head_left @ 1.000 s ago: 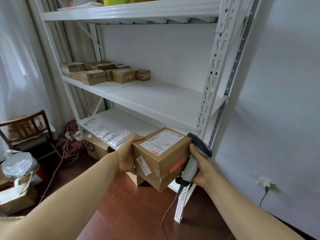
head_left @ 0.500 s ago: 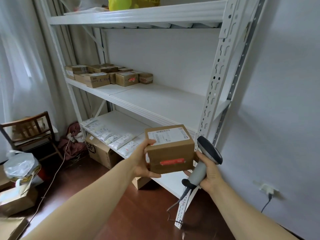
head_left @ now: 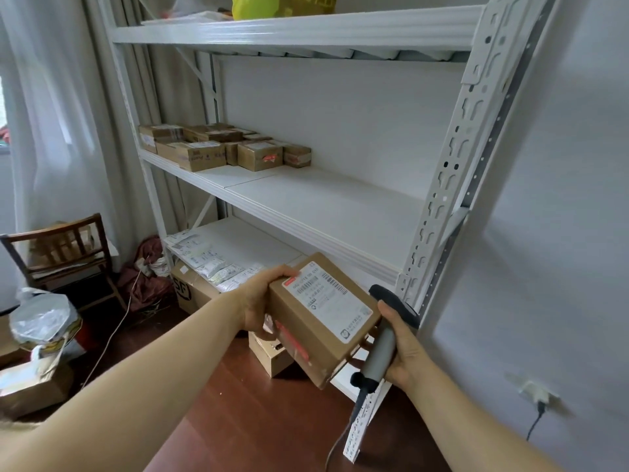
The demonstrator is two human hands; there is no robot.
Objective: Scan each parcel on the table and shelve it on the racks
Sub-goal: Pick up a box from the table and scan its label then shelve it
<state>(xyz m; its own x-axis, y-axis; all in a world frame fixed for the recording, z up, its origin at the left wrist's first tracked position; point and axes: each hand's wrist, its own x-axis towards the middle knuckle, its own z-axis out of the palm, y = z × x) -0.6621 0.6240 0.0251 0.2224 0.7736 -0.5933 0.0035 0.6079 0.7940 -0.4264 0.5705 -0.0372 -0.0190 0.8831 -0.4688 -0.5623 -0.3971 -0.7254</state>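
A brown cardboard parcel point(head_left: 320, 321) with a white shipping label on top and red tape on its side is tilted in front of the white rack point(head_left: 326, 212). My left hand point(head_left: 263, 303) grips its left end. My right hand point(head_left: 403, 349) holds a grey and black barcode scanner point(head_left: 383, 338) against the parcel's right end, its cable hanging down. Several shelved brown parcels point(head_left: 224, 148) sit at the left of the middle shelf.
Flat white mailers point(head_left: 211, 264) lie on the bottom shelf. A brown box point(head_left: 190, 291) and a smaller box point(head_left: 272, 356) stand on the wooden floor below. A wooden chair point(head_left: 64, 253) and bags point(head_left: 44, 321) are at left. A wall socket point(head_left: 536, 393) is at right.
The parcel has turned in my hands, so the label's long side now runs away from me and the box tilts down to the right. The view has shifted slightly toward the rack.
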